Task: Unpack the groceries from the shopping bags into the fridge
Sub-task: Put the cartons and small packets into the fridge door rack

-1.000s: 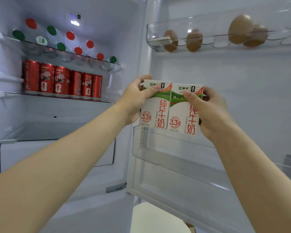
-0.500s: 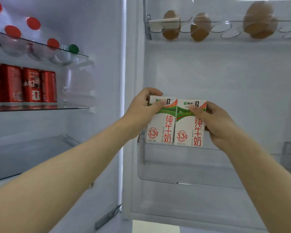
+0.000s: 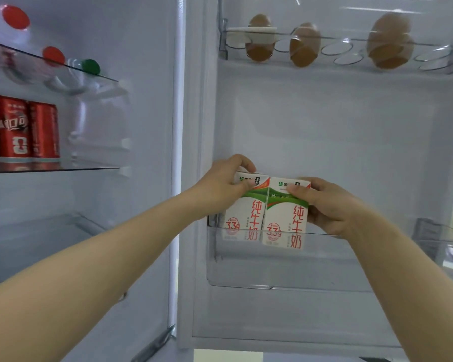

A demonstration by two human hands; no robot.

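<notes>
Both bare forearms reached forward and upward into the open fridge door. The left hand (image 3: 224, 185) gripped the top left corner of the left carton (image 3: 246, 215), thumb laid across its front face and fingers curled over the top. The right hand (image 3: 330, 205) gripped the right carton (image 3: 285, 220) at its top right corner, thumb on the front and fingers wrapped round the far side.

The two milk cartons touched side by side at the left end of the door bin (image 3: 364, 259). Their lower parts sat behind the bin's clear front wall, with its rim crossing their faces. Their bottoms appeared to hang above the bin floor, though the plastic blurred that edge.

Above, at the top of the door, an egg rack (image 3: 335, 47) held brown eggs (image 3: 304, 45). To the left, inside the fridge, red cans (image 3: 24, 129) stood in a row on a glass shelf (image 3: 71, 168). On the shelf above them lay bottles (image 3: 90, 66) with red and green caps. Nothing stood between the hands and the bin.

Each carton stood upright, long axis vertical, with its printed front turned toward the camera.
</notes>
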